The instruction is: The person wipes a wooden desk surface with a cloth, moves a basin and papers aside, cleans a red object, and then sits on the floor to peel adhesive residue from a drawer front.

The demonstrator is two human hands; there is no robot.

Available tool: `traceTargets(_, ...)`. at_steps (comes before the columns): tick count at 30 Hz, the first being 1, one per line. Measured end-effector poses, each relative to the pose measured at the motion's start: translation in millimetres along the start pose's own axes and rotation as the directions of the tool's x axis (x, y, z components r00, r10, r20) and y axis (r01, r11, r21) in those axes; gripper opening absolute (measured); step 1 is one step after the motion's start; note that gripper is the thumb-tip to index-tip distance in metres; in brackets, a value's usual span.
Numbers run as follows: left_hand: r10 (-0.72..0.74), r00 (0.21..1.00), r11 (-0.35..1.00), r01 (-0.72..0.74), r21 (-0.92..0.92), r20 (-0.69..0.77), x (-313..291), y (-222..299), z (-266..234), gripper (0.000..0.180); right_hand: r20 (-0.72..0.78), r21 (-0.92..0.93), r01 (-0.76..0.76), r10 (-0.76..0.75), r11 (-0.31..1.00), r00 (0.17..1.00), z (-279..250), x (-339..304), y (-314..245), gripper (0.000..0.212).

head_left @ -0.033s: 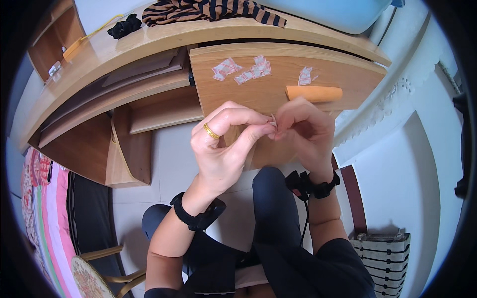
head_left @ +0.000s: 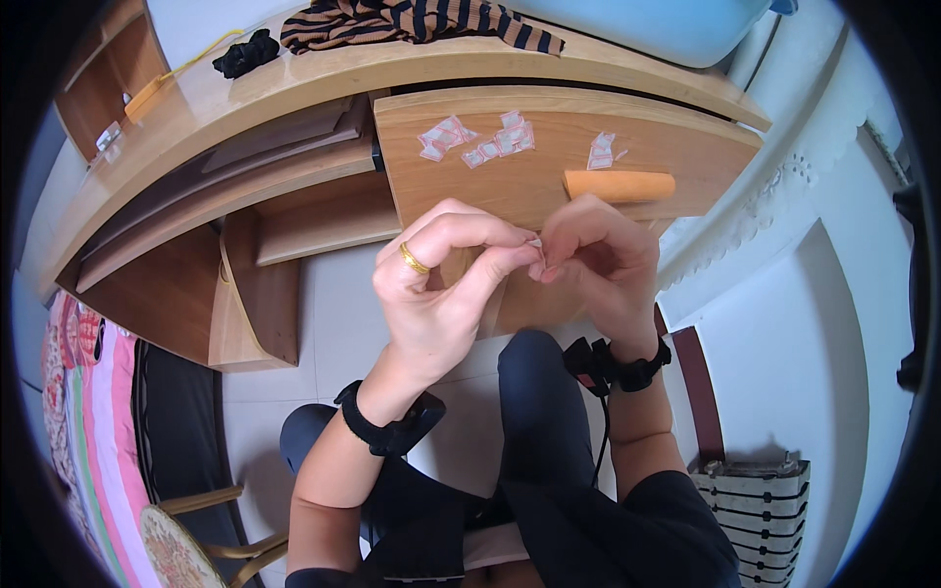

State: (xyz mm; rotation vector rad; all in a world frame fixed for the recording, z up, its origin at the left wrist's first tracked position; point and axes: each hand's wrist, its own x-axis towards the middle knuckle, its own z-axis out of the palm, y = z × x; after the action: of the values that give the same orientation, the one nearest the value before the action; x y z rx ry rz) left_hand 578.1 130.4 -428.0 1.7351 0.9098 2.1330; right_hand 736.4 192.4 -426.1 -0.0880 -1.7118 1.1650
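Both hands meet over the desk's near edge, fingertips nearly touching. My left hand (head_left: 436,279), with a gold ring, is closed in a thumb-and-finger pinch on a tiny whitish piece of paper or film (head_left: 536,245). My right hand (head_left: 603,260) pinches at the same piece from the other side; fingers hide most of it. Beyond them on the pull-out desk board lie several small white pieces with pink-red borders: a left cluster (head_left: 446,136), a middle cluster (head_left: 500,140) and a small right group (head_left: 602,150). An orange roll or tube (head_left: 619,185) lies just beyond my right hand.
A striped knit garment (head_left: 421,22), a black cloth bundle (head_left: 247,54) and a blue tub (head_left: 657,24) rest on the upper desk. Open shelves (head_left: 323,220) are at left. A wooden chair (head_left: 186,544) stands lower left, a white radiator-like unit (head_left: 755,500) lower right.
The small piece between my fingertips has tilted and shifted slightly. My fingers have moved only a little; all else stays in place.
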Motion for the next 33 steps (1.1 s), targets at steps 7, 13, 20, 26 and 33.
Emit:
traceTargets(7,-0.109,0.990,0.989,0.117,-0.096,0.085,5.7,2.6,-9.1,0.008,0.174,-0.248,0.054,-0.011,0.967,0.985,-10.5,6.1,-10.5,0.015)
traceTargets(13,-0.131,0.950,0.990,0.140,-0.012,0.285,10.7,4.4,-12.7,0.008,-0.006,-0.139,-0.009,0.008,0.990,1.000,-0.6,2.0,-3.1,0.014)
traceTargets(20,-0.134,0.979,0.991,0.130,0.037,0.155,5.6,5.1,-3.9,0.011,-0.199,0.045,0.005,0.004,0.999,0.980,19.1,0.7,10.0,0.011)
traceTargets(26,-0.049,0.995,0.994,0.040,0.106,0.082,-0.3,3.6,3.6,0.015,-0.302,-0.154,0.108,-0.150,0.982,0.941,26.2,0.9,16.0,0.011)
traceTargets(33,-0.101,0.991,0.978,0.082,0.194,0.091,3.5,4.8,-10.4,0.016,-0.125,0.024,-0.059,0.062,0.998,0.990,14.7,1.8,12.0,0.013)
